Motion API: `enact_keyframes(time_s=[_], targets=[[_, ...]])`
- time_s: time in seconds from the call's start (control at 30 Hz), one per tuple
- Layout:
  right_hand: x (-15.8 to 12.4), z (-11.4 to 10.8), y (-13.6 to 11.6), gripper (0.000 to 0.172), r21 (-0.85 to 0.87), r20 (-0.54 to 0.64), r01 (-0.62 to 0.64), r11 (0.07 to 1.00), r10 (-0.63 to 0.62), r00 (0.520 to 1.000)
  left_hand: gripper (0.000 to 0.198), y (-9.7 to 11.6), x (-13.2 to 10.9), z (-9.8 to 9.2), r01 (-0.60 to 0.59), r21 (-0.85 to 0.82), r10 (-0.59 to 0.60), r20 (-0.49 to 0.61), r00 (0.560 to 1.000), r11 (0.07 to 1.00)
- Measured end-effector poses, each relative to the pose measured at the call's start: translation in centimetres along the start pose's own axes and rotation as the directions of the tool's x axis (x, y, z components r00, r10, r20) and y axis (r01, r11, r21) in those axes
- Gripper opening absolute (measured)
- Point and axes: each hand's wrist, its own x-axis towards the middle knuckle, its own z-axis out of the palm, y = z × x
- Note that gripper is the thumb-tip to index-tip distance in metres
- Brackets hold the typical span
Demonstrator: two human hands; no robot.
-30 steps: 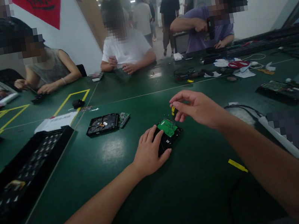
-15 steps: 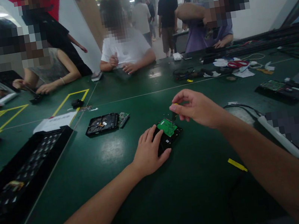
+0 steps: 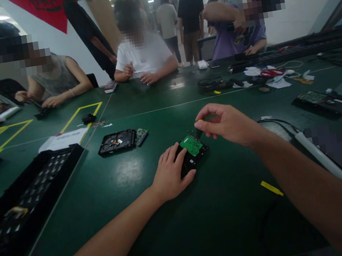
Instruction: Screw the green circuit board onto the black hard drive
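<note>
My left hand [image 3: 171, 174] grips a black hard drive [image 3: 191, 160] lying on the green tabletop, its fingers along the far side and its thumb at the near edge. A green circuit board [image 3: 191, 145] covers part of the drive's upper face. Pinched in the fingers of my right hand [image 3: 224, 123] is a small screwdriver [image 3: 199, 132] with a dark handle and a yellow top. Its thin shaft points down at the board's right part; the exact contact of the tip is too small to make out. Tiny bits lie just beyond the drive.
Left of my hands lie another hard drive [image 3: 117, 142] and a loose circuit board [image 3: 141, 136]. A long black tray [image 3: 30, 185] stands farther left. Right are a yellow strip [image 3: 272, 188], cables and a drive [image 3: 319, 103]. Several people sit across the table.
My hands and the hard drive stay almost in place; the screwdriver's yellow top shows slightly differently between my right fingers. In the background, a standing person in black has moved right.
</note>
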Motion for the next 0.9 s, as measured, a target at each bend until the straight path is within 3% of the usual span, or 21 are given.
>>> enact_keyframes(time_s=[0.23,0.33,0.5,0.7,0.9], targets=[[0.35,0.12,0.41,0.023,0.098,-0.004,0.012,0.995,-0.012,1.0,0.071,0.0,-0.02,0.05,-0.006,-0.014,0.006,-0.01,1.0,1.0],[0.39,-0.01,0.6,0.02,0.06,-0.009,0.041,0.997,-0.04,0.999,0.071,0.0,-0.04,0.07,-0.007,-0.005,0.007,-0.007,1.0,1.0],[0.18,-0.21,0.45,0.028,-0.054,-0.003,0.071,0.996,-0.071,0.997,0.072,-0.09,-0.01,0.07,-0.009,-0.014,0.009,-0.011,1.0,1.0],[0.17,0.14,0.34,0.036,0.011,-0.026,-0.017,1.0,0.017,1.0,0.072,-0.07,-0.04,0.09,-0.009,0.001,0.009,-0.008,1.0,1.0],[0.34,0.07,0.67,0.023,0.067,0.008,0.01,0.998,-0.01,1.0,0.071,-0.06,-0.09,0.05,-0.008,-0.004,0.008,-0.008,1.0,1.0]])
